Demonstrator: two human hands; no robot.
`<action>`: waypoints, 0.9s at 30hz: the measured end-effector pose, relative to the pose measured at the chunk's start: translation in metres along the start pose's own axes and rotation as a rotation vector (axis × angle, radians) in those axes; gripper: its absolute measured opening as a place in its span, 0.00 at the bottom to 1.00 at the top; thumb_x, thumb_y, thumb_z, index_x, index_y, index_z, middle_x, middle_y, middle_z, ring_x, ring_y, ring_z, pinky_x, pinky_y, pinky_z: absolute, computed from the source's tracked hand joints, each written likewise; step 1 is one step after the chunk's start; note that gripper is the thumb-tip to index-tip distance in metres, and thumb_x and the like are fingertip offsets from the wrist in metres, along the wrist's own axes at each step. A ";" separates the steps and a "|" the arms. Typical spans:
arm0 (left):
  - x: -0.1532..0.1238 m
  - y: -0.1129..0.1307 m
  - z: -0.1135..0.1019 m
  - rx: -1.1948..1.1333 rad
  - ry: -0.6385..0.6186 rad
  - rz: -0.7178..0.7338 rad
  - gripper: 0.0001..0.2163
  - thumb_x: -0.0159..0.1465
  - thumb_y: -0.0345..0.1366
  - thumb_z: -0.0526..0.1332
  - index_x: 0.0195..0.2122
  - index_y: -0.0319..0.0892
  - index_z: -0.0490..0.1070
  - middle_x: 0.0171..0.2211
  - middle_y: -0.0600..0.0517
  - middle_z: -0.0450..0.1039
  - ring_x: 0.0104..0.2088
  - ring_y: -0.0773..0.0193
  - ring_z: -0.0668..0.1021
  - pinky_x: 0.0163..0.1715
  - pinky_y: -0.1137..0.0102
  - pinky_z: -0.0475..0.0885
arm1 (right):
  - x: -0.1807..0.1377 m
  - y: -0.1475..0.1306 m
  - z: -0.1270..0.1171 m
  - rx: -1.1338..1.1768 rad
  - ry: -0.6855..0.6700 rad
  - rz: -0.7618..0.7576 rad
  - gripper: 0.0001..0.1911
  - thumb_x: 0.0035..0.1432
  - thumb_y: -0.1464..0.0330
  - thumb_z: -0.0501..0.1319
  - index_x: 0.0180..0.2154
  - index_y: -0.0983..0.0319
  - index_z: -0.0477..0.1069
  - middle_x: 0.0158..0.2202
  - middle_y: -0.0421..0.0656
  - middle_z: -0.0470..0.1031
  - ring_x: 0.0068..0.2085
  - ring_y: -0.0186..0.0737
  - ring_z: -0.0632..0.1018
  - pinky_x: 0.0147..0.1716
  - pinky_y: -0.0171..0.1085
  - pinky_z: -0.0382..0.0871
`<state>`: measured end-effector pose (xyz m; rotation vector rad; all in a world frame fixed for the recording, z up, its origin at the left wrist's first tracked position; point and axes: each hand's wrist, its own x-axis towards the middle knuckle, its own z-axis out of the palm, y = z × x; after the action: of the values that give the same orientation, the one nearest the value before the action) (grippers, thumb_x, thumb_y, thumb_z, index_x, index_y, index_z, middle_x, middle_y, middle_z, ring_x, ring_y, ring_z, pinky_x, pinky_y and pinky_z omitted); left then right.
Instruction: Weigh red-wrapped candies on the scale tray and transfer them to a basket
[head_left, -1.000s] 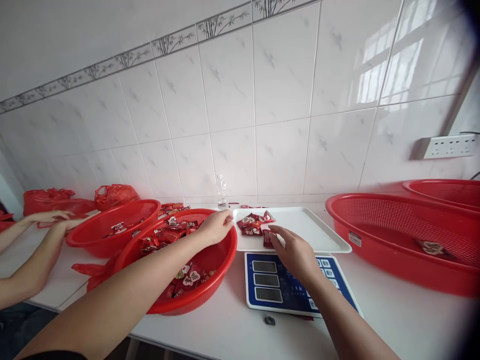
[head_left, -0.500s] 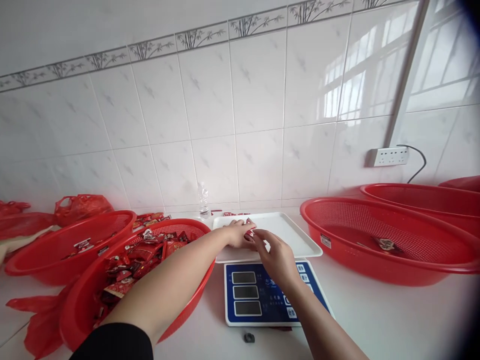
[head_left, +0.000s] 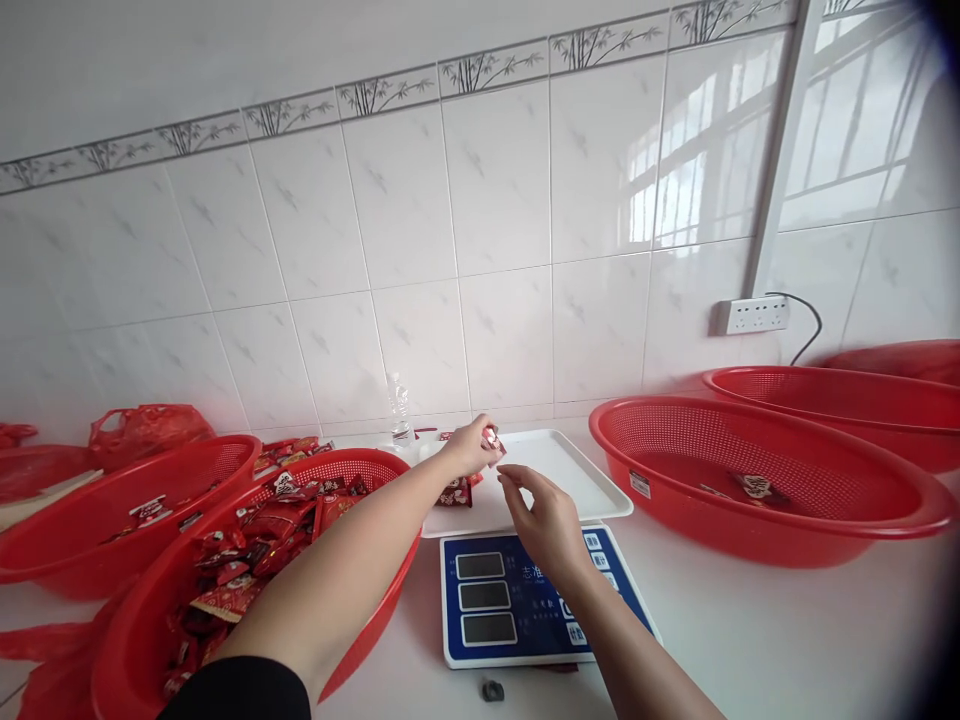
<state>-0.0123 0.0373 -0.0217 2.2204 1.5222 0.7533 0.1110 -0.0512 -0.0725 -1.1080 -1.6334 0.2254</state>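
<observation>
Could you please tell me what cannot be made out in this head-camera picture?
Head view:
- Print on the red packet in the left hand: too small, partly covered by that hand.
- Whether the right hand holds anything: its palm faces away.
- Key labels on the scale: too small, some covered by the right forearm.
- Small dark object on the counter: too small to identify.

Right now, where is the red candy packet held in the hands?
In the head view, the red candy packet is pinched in the left hand, above the white tray near centre, just above the right hand.
</observation>
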 end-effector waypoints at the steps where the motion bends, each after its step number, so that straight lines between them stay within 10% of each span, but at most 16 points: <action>1: 0.000 0.001 -0.004 -0.071 0.052 -0.007 0.17 0.50 0.31 0.61 0.41 0.46 0.63 0.30 0.56 0.69 0.28 0.70 0.71 0.28 0.76 0.66 | 0.000 0.000 0.000 0.001 0.003 0.002 0.14 0.58 0.63 0.49 0.39 0.58 0.71 0.38 0.44 0.77 0.39 0.41 0.76 0.33 0.36 0.69; 6: -0.005 -0.002 -0.033 -0.257 0.071 -0.049 0.16 0.50 0.27 0.59 0.40 0.44 0.63 0.29 0.56 0.67 0.23 0.73 0.69 0.23 0.77 0.65 | 0.000 -0.001 -0.001 0.005 -0.007 0.015 0.14 0.58 0.63 0.49 0.39 0.58 0.71 0.38 0.44 0.77 0.39 0.41 0.76 0.33 0.36 0.69; 11: -0.025 -0.009 -0.048 0.157 -0.058 0.023 0.16 0.48 0.25 0.59 0.39 0.44 0.68 0.29 0.55 0.68 0.27 0.69 0.69 0.29 0.75 0.66 | 0.001 0.000 0.000 0.005 -0.011 -0.002 0.15 0.58 0.63 0.49 0.39 0.58 0.71 0.38 0.44 0.77 0.39 0.41 0.76 0.34 0.37 0.68; 20: -0.048 -0.001 -0.032 0.453 -0.446 -0.006 0.38 0.44 0.55 0.62 0.57 0.52 0.57 0.57 0.45 0.55 0.58 0.41 0.54 0.50 0.51 0.57 | 0.000 0.004 0.003 -0.005 -0.013 0.001 0.14 0.58 0.63 0.49 0.38 0.58 0.71 0.37 0.43 0.77 0.39 0.40 0.76 0.35 0.38 0.69; 27: -0.030 0.009 -0.044 0.541 -0.697 0.031 0.39 0.39 0.38 0.65 0.57 0.52 0.57 0.47 0.50 0.65 0.42 0.54 0.72 0.37 0.68 0.68 | 0.000 0.001 0.001 0.010 -0.024 0.007 0.14 0.58 0.63 0.50 0.39 0.58 0.71 0.38 0.43 0.77 0.39 0.40 0.76 0.36 0.37 0.68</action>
<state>-0.0407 0.0058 0.0118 2.4728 1.4098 -0.4711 0.1108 -0.0502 -0.0737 -1.1073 -1.6481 0.2514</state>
